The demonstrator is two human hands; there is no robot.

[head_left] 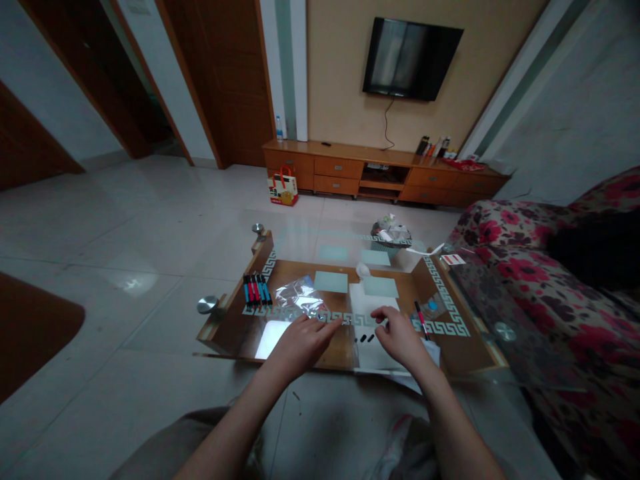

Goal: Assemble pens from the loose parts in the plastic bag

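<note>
Apparently to keep them within easy reach, several small black pieces (363, 339) lie just beside the fingers of the right hand (399, 333), on its inner side, on the glass tabletop (335, 355). That hand hovers low, index finger bent and thumb apart from it, with nothing visible between them. The left hand (305, 339) is held palm down, index finger stretched toward the right one; its other fingers are partly hidden, so whether they grip anything I cannot tell. Beyond and outside the left hand, pink and blue pens (258, 291) lie side by side, a row that probably stops them mixing with the rest. Between that row and the left hand sits a clear plastic bag (300, 297), seemingly pushed forward to free the near edge. A single pink-and-black pen (421, 319) lies just outside the right hand, apart from the others.
</note>
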